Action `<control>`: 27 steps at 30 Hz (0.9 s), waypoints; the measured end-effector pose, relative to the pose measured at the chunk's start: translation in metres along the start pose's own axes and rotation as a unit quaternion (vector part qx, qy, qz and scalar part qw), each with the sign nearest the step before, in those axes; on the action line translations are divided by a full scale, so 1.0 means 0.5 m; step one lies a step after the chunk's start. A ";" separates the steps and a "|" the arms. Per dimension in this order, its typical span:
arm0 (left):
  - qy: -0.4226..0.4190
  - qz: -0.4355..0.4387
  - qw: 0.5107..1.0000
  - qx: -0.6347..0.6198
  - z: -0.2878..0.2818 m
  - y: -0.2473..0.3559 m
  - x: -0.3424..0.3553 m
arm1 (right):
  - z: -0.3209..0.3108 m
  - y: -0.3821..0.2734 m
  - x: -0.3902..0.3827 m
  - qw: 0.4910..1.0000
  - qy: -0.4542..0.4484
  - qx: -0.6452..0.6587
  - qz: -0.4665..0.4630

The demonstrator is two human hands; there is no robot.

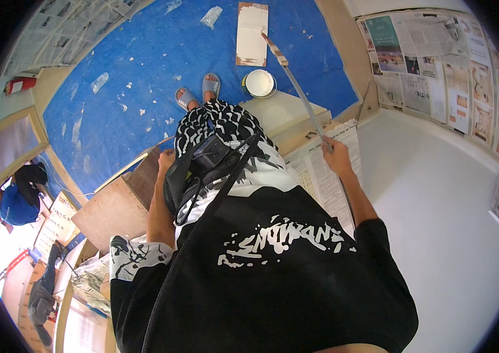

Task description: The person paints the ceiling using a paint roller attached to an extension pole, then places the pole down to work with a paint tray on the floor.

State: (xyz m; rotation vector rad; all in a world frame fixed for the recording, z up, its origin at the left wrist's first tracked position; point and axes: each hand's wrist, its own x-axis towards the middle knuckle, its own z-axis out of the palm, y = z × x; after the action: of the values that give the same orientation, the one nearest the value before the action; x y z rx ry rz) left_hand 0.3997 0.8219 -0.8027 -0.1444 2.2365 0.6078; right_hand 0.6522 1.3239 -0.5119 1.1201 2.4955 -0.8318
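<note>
My right hand point(336, 155) is closed around a long, thin pole point(302, 96) that slants up and away to the left. Brown wrapping binds the pole's far part, and its tip lies over a rectangular board point(252, 35) smeared with white paint, brown showing at the edges. Whether the tip touches the board I cannot tell. Just below that board stands an open bucket of white paint point(259, 83). My left hand point(167, 159) is curled closed at my left side, beside the edge of a wooden panel point(111, 213); what its fingers hold, if anything, is hidden.
Blue sheeting point(143, 65) spotted with white covers the floor around my feet. Right of me are a pale low box point(285, 115), newspaper sheets point(320, 170) and a large white surface point(432, 194). Newspaper point(417, 94) covers the right wall. A person in dark clothes point(43, 294) is at lower left.
</note>
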 end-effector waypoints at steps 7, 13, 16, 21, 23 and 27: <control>-0.004 0.022 1.000 -0.004 0.019 -0.029 0.015 | -0.038 -0.026 0.049 0.998 -0.048 -0.006 0.040; -0.019 0.019 1.000 -0.015 0.027 -0.014 0.024 | -0.036 0.016 -0.074 0.998 -0.055 -0.036 0.020; -0.020 0.021 1.000 -0.004 0.024 0.003 0.020 | -0.076 -0.045 -0.116 0.995 -0.062 -0.025 0.081; -0.019 0.058 0.998 0.022 0.012 -0.001 0.033 | -0.084 -0.040 -0.125 0.998 -0.028 0.002 0.053; -0.021 0.051 0.998 0.023 0.015 -0.005 0.030 | -0.085 -0.030 -0.107 0.999 -0.021 0.007 0.035; -0.020 0.024 1.000 0.002 0.022 -0.015 0.024 | -0.083 -0.014 -0.015 1.000 -0.004 -0.007 -0.009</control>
State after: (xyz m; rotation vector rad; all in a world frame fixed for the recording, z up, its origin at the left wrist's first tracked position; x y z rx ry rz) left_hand 0.4012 0.8217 -0.8206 -0.0776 2.2079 0.6271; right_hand 0.6511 1.3409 -0.4725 1.0886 2.5043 -0.8218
